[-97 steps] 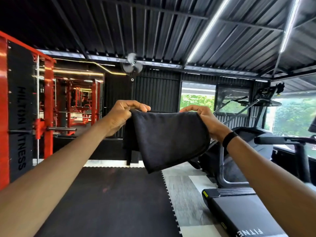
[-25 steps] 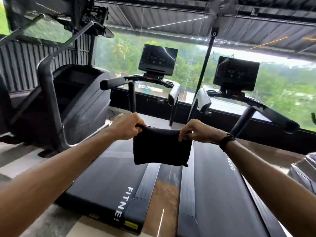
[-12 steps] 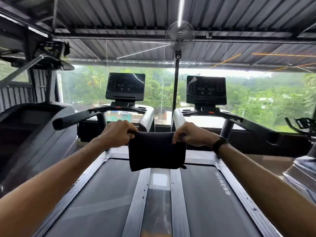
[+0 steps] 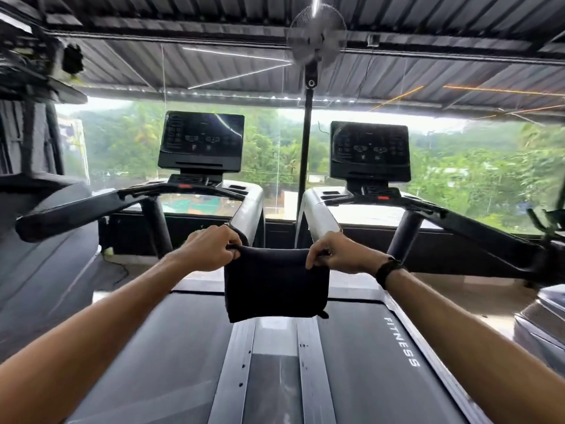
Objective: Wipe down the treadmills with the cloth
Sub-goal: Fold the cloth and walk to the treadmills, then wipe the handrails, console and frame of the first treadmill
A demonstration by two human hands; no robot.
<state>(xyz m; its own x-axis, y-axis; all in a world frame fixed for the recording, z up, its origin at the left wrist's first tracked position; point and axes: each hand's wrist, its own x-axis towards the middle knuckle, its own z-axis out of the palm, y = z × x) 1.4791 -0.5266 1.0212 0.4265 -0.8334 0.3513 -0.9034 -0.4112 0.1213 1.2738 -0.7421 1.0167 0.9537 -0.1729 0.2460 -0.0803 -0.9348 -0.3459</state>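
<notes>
A folded black cloth (image 4: 275,286) hangs in front of me, held by its top edge. My left hand (image 4: 209,250) pinches the upper left corner and my right hand (image 4: 334,255) pinches the upper right corner. Two treadmills stand side by side below and ahead. The left treadmill (image 4: 171,362) has a dark console screen (image 4: 201,141). The right treadmill (image 4: 367,362) carries the word FITNESS on its side rail and has its own console screen (image 4: 370,150). The cloth hangs above the gap between the two belts, touching neither machine.
Long black handrails (image 4: 76,209) (image 4: 477,221) stick out toward me on both outer sides. A fan on a pole (image 4: 316,35) rises between the consoles. A big dark machine (image 4: 39,255) stands at the left, another (image 4: 541,319) at the right edge. Windows lie behind.
I have turned from the red racks to face the two treadmills and come closer. The cloth stays stretched between both hands, now folded smaller than at first.
</notes>
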